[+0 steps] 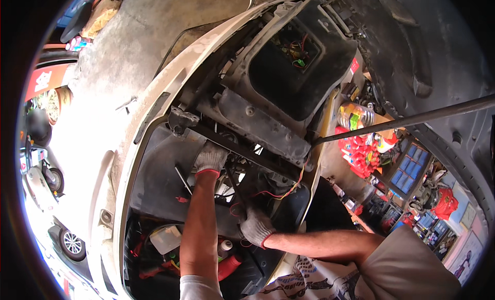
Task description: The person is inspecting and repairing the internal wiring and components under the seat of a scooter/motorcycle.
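– Shirt (314,280) nearest me, then both gloved hands, down in the bay (164,197).

– What are your fingers doing?

– My right hand (256,227) looks closed around the near end of a dark bar (234,185), in the middle of the bay. My left hand (211,158) reaches in left of it, by the beam (242,151); its fingers are hidden, so I can't tell whether they grip anything.

– What could go wrong?

– If the bar slipped, I could knock my knuckles on metal. A red wire (280,198) also runs loose near my right hand; a careless swing could snag it.

– And containers?

– Near left, a black well (260,271) holds a pale box (166,239), a white-capped bottle (225,246) and something red (229,267), perhaps another bottle. Far off, a dark recess (273,88) has tangled wires (298,48). Right, a clear jar (356,116) holds things I can't make out.
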### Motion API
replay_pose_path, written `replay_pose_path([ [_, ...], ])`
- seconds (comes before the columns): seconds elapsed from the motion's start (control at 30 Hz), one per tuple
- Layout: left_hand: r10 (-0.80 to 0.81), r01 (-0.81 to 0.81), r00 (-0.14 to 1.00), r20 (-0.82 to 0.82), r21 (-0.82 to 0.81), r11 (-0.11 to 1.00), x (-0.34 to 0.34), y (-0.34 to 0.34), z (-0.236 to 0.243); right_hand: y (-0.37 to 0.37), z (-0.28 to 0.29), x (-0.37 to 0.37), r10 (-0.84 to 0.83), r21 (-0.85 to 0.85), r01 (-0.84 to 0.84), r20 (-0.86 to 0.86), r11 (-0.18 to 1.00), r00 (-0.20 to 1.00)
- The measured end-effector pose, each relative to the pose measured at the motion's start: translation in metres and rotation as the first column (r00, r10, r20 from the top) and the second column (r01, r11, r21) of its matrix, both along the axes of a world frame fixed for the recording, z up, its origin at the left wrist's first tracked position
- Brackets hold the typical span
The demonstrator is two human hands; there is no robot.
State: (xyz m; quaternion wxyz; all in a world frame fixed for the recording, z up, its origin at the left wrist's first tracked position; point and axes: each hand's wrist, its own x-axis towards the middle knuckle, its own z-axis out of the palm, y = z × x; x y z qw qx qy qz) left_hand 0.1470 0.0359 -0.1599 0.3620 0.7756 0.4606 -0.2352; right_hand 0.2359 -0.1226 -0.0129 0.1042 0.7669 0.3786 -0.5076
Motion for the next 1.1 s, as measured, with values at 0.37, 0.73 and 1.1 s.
replay_pose_path([
  [0.37, -0.030, 0.032, 0.995, -0.096, 0.015, 0.999, -0.006, -0.016, -0.020, -0.004, -0.002, 0.008, 0.168, 0.008, -0.168, -0.033, 0.986, 0.985],
  [0.73, -0.045, 0.048, 0.997, -0.060, 0.054, 0.997, -0.005, -0.007, -0.011, -0.027, -0.029, -0.022, 0.646, -0.018, -0.646, 0.025, 0.764, 0.763],
  [1.1, -0.060, 0.060, 0.998, -0.007, 0.080, 0.995, -0.002, -0.008, -0.015, 0.002, -0.010, -0.020, -0.055, -0.073, 0.059, 0.057, 0.996, 0.997],
])
